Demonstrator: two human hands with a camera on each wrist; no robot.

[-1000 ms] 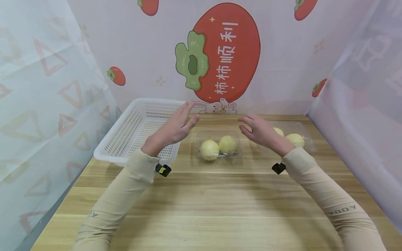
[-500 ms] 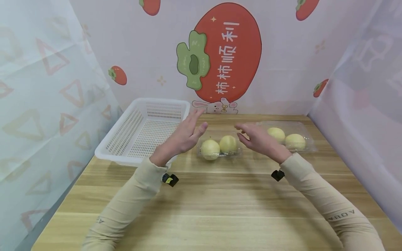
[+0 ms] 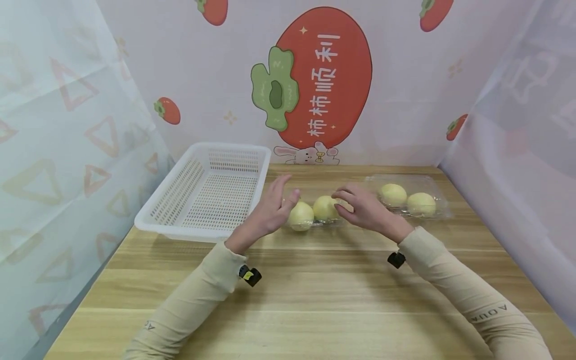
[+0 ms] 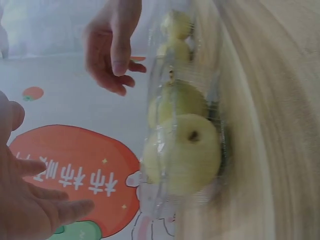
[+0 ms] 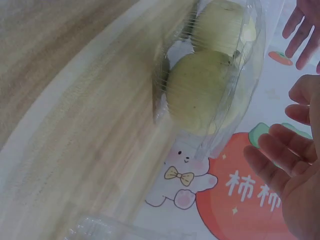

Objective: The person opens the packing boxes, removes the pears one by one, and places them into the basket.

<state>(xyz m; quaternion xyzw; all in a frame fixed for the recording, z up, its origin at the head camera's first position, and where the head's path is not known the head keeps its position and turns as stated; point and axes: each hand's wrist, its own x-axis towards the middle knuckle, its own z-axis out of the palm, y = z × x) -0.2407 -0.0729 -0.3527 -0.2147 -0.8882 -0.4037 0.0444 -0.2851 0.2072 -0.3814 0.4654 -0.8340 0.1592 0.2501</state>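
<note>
Currently I have my left hand and right hand spread open, flanking the clear pear box at 12 o'clock, apparently not yet gripping it, and the white basket at 10 o'clock holds nothing.

You get bright, even, diffuse light with only soft shadows under the forearms. Your head view bows straight lines toward 3 and 9 o'clock. Both wrist views smear the wooden table with motion blur.
</note>
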